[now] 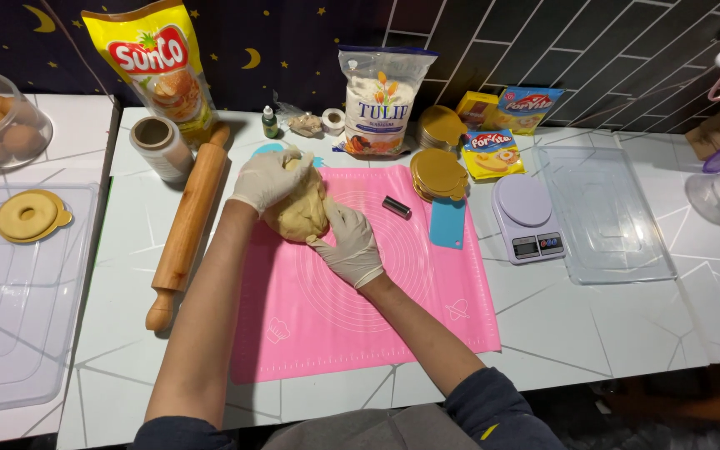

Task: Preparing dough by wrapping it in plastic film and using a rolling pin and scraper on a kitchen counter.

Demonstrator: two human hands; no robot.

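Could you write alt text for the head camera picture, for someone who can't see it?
Two gloved hands, left hand and right hand, press a lump of dough on a pink mat. A wooden rolling pin lies left of it, a kitchen scale to the right.

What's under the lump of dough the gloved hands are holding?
The dough sits on a pink mat printed with circles. The left hand and right hand cup it; the mat directly beneath is covered.

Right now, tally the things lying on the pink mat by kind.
Dough lump: 1
Gloved hand, left hand and right hand, both on the dough: 2
Small metal cylinder: 1
Blue scraper, partly on the pink mat: 1
Total: 5
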